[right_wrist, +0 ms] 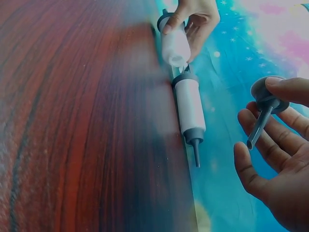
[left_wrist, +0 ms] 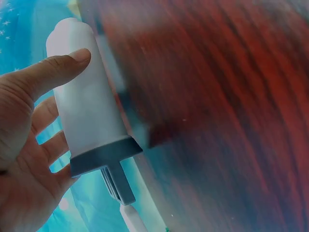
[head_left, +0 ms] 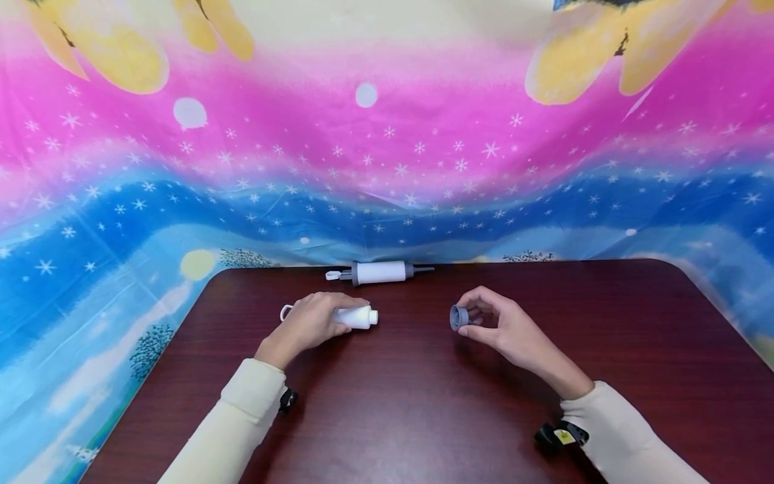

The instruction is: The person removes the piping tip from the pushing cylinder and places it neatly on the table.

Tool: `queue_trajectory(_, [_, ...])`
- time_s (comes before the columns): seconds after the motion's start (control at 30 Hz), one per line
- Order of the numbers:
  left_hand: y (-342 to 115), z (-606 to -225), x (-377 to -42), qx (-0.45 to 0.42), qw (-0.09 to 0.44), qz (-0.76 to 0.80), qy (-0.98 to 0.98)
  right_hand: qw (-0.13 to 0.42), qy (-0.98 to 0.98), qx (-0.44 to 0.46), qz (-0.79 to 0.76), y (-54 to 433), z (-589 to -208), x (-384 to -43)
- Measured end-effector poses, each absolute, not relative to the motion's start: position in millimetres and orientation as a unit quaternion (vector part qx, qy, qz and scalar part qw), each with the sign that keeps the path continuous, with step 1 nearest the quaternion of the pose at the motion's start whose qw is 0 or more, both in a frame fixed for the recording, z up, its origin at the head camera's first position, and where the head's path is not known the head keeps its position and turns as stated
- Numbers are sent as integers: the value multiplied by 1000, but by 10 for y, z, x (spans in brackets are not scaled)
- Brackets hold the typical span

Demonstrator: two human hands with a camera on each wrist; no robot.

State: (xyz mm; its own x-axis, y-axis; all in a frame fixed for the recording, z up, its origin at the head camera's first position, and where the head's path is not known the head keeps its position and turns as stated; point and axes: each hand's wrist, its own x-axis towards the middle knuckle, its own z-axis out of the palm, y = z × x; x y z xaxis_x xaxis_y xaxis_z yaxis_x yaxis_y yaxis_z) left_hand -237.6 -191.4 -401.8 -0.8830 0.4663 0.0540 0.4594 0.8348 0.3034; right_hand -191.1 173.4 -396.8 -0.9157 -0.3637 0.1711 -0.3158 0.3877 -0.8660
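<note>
My left hand [head_left: 311, 321] grips a white syringe barrel [head_left: 355, 317] held on its side, its narrow open neck pointing right. In the left wrist view the thumb lies along this barrel [left_wrist: 91, 106]. A dark grey collar [left_wrist: 106, 153] and plunger stem show at its other end, and the head view shows a white pull ring [head_left: 285, 311] there. Across from it, my right hand [head_left: 504, 334] pinches a grey nozzle cap [head_left: 459, 316] with its wide open side facing left. The right wrist view shows the thin spout [right_wrist: 259, 128] of this cap. Barrel and cap are apart.
A second, assembled white syringe [head_left: 381, 271] with grey ends and a thin nozzle lies along the far edge of the dark wooden table [head_left: 393, 403]. Behind the table hangs a printed cloth [head_left: 393, 188]. Both sleeves have a black wrist device [head_left: 553, 435].
</note>
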Motion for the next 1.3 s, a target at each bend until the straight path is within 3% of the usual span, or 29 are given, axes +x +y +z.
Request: queue_trajectory(1.3, [-1953,-4036,-2424,247,8,145,958,31,837,-202,-508,1744,-4000,-1952])
